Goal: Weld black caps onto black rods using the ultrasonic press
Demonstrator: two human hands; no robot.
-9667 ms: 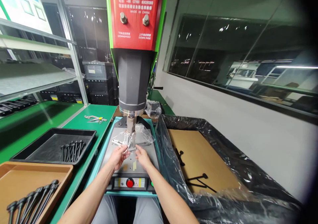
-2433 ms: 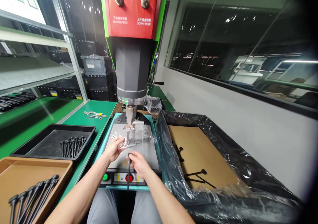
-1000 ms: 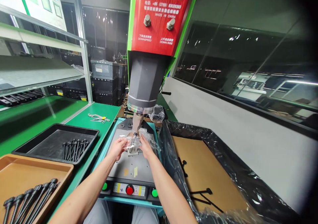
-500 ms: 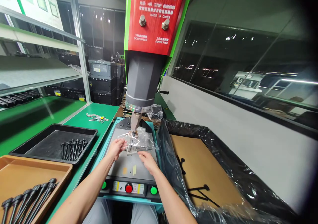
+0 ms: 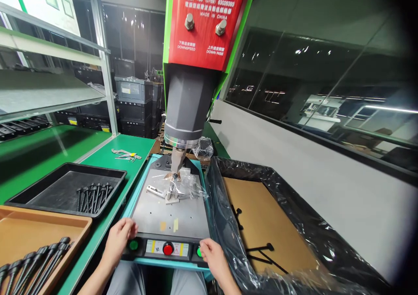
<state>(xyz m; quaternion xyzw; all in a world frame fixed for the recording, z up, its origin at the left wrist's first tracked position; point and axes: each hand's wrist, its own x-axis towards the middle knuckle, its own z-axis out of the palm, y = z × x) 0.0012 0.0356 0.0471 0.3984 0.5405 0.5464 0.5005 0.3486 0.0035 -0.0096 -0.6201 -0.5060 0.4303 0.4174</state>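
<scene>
Open lane: near half of base plate [image 5: 186,225], btwn L hand [image 5: 119,238] & R hand [image 5: 214,256], runs straight far to metal fixture [image 5: 172,200]. Tight there: horn [image 5: 178,159] hangs low over it, press head [image 5: 187,99] fills space above, plastic film [image 5: 192,185] crowds R side, slotted bar [image 5: 155,191] juts L. Black-lined box [image 5: 225,225] walls plate's R edge; strip of green bench [image 5: 133,173] btwn plate & black tray [image 5: 58,190] is passable on far side of L hand, tray rim low.

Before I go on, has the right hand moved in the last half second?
Yes. The right hand has drawn back, away from the metal fixture, to beside the right green button.
</scene>
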